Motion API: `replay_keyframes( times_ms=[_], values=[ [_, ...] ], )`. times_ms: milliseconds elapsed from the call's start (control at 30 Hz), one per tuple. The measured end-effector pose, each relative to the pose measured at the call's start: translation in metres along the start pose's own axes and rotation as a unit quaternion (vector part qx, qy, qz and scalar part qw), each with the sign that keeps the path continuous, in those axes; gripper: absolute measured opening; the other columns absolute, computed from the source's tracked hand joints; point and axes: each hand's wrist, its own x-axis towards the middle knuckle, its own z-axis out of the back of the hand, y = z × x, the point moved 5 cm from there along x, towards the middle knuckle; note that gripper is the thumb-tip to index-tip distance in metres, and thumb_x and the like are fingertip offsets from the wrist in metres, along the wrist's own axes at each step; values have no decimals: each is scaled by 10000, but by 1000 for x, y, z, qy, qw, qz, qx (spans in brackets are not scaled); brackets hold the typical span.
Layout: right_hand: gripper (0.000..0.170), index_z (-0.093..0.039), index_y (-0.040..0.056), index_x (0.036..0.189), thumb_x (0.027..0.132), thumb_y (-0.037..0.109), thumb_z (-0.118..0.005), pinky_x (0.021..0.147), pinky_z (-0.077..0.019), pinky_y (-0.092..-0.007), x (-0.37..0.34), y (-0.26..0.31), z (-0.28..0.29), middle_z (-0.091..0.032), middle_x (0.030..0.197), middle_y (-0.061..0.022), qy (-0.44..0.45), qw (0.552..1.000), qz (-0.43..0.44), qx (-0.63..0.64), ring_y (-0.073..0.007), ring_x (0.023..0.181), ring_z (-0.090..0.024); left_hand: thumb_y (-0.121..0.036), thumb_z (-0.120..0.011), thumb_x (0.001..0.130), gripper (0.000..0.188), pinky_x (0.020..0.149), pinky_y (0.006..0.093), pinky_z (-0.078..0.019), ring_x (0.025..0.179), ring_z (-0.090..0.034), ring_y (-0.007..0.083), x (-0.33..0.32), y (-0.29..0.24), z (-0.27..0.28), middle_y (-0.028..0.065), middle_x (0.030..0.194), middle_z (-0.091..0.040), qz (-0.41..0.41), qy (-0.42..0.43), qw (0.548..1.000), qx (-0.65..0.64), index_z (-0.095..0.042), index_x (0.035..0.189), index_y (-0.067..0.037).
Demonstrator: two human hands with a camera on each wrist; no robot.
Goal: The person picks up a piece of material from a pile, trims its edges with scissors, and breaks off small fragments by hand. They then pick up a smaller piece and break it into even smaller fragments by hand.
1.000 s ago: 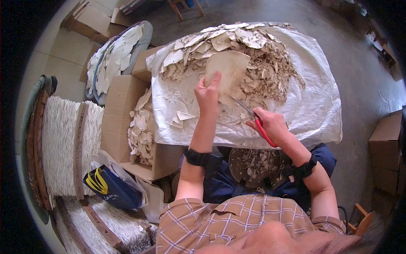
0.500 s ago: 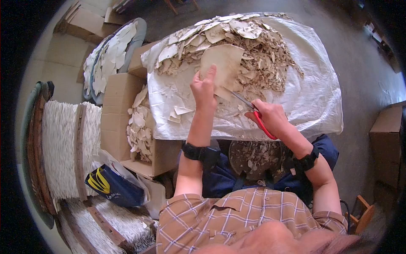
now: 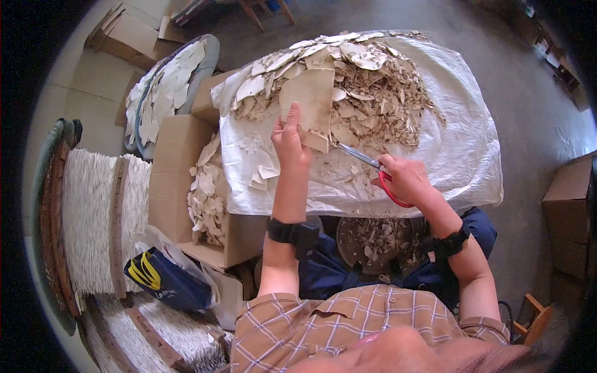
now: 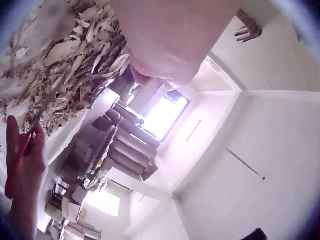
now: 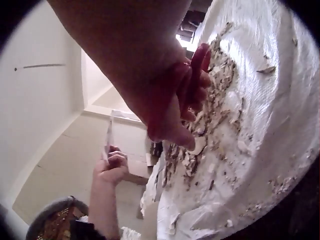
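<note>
My left hand [image 3: 290,142] pinches a flat, thin, cream-coloured sheet [image 3: 306,96], thumb on top, above the white cloth. A narrow strip [image 3: 314,140] along the sheet's near edge sits at an angle to the rest. Red-handled scissors [image 3: 364,156] are gripped in my right hand [image 3: 407,177], their tips right at the sheet's near right corner. In the right wrist view the sheet [image 5: 109,132] appears edge-on in the left hand [image 5: 112,169]. The left wrist view catches the right hand [image 4: 31,160] with the scissors, over broken pieces.
A heap of cream and brown flakes [image 3: 385,105] covers the far part of the cloth [image 3: 460,143]. To the left stand a cardboard box [image 3: 171,180] of pieces, a round tray [image 3: 211,56] of larger pieces and a blue bag [image 3: 171,283]. Scraps lie in a bowl-like container [image 3: 373,242] at the lap.
The left hand has moved left with the sheet, which has turned. A strip at its near edge now stands at an angle. The scissors remain in the right hand, tips near that edge.
</note>
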Motion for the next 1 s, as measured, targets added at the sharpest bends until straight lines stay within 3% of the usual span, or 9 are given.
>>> replay_keyframes(
  times_ms=[100, 367, 433, 467, 500, 533, 567, 733, 1000],
  values=[
    [291, -516, 81, 926, 682, 203, -619, 616, -454, -401, 5, -30, -16, -556, 820, -133, 53, 990, -84, -100, -306, 759, -572, -110, -659, 746, 203, 565, 219, -458, 660, -555, 87, 1, 7, 2, 25, 826, -591, 25, 16, 999, 22, -548, 903, -42],
    [194, -548, 32, 901, 736, 133, -543, 648, -454, -393, 8, -49, -26, -567, 839, -178, -5, 972, -57, -228, -299, 735, -575, -134, -648, 766, 148, 515, 201, -420, 612, -528, 56, -24, 24, -10, -8, 747, -585, 72, 53, 993, 77, -559, 858, -62],
    [249, -553, 14, 958, 777, 185, -565, 632, -464, -333, 17, -28, -4, -595, 864, -128, -63, 978, -82, 180, -223, 727, -582, -137, -644, 770, 145, 515, 198, -416, 612, -525, 52, -32, 29, -12, -11, 749, -588, 85, 48, 989, 114, -564, 865, -62],
    [249, -553, 14, 958, 777, 185, -565, 632, -464, -333, 21, -19, 5, -595, 864, -128, -64, 978, -85, 178, -223, 727, -582, -137, -642, 772, 152, 523, 199, -422, 621, -530, 53, -39, 32, -20, -4, 768, -594, 75, 63, 991, 91, -569, 879, -56],
    [273, -560, 5, 957, 785, 217, -574, 623, -464, -298, 23, -14, 8, -600, 852, -92, -52, 908, -136, 393, -174, 729, -574, -138, -640, 773, 161, 531, 199, -428, 629, -534, 54, -44, 35, -26, 3, 787, -600, 65, 79, 992, 68, -575, 892, -51],
    [301, -567, -3, 956, 794, 250, -584, 615, -464, -263, 23, -11, 4, -605, 839, -56, -39, 787, -180, 589, -125, 730, -567, -138, -640, 773, 161, 531, 199, -428, 629, -534, 54, -49, 40, -28, 3, 787, -600, 68, 81, 992, 68, -575, 892, -51],
    [247, -587, -4, 909, 802, 219, -576, 587, -459, -219, 26, -10, 6, -590, 792, -14, -48, 785, -152, 598, -66, 719, -544, -126, -635, 772, 173, 571, 221, -455, 682, -560, 87, -52, 44, -30, 20, 824, -606, 63, 103, 990, 78, -573, 915, -49],
    [181, -600, 14, 838, 791, 188, -604, 538, -452, -209, 29, -12, 6, -586, 726, -15, -71, 785, -155, 595, -70, 629, -542, -98, -632, 766, 189, 624, 252, -487, 738, -589, 126, -55, 52, -33, 46, 881, -612, 63, 158, 982, 78, -574, 938, -42],
    [196, -591, -20, 798, 742, 159, -650, 471, -453, -206, 25, -14, 4, -586, 695, -37, -103, 798, -182, 566, -78, 549, -539, -18, -637, 725, 197, 554, 262, -496, 686, -597, 132, -59, 67, -30, 59, 849, -617, 213, 162, 961, 63, -575, 912, -33]
  ],
)
